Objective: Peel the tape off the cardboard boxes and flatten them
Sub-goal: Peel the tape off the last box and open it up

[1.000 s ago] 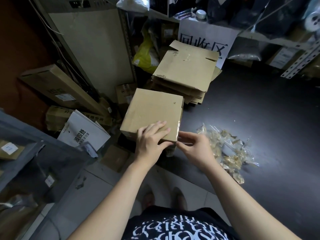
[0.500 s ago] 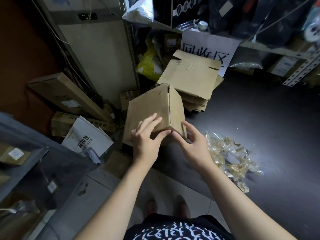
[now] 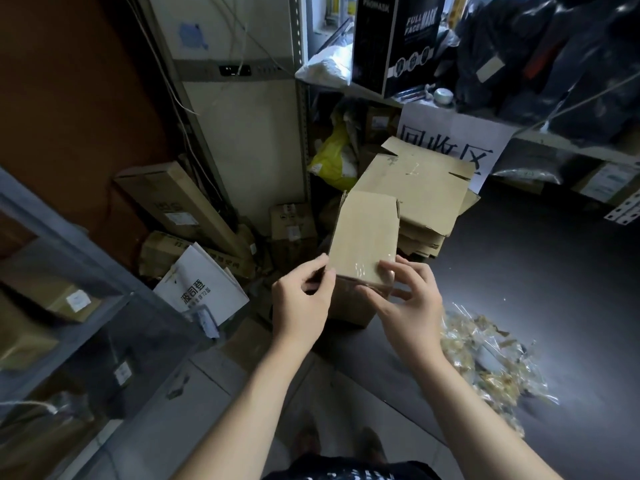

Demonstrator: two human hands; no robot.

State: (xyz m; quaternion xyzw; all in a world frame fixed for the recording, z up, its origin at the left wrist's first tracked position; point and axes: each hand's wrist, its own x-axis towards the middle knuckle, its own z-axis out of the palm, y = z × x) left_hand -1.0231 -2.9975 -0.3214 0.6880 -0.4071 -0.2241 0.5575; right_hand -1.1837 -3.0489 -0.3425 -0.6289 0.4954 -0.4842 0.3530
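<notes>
The cardboard box (image 3: pixel 363 233) extends lengthwise away from both grips: the left hand (image 3: pixel 301 303) pinches its near-left corner, the right hand (image 3: pixel 408 306) the near-right, thumb on the tape (image 3: pixel 360 271).

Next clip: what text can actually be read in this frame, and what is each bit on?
"FULL FACE MASK", "PROMASK": black box, top centre.
"回收区": white paper sign behind the flattened cardboard stack.
"波司登": white box at lower left; the smaller line beneath is unreadable.
Stickers on the brown cartons at left: too small to read.
The cardboard box up front: no print visible.
</notes>
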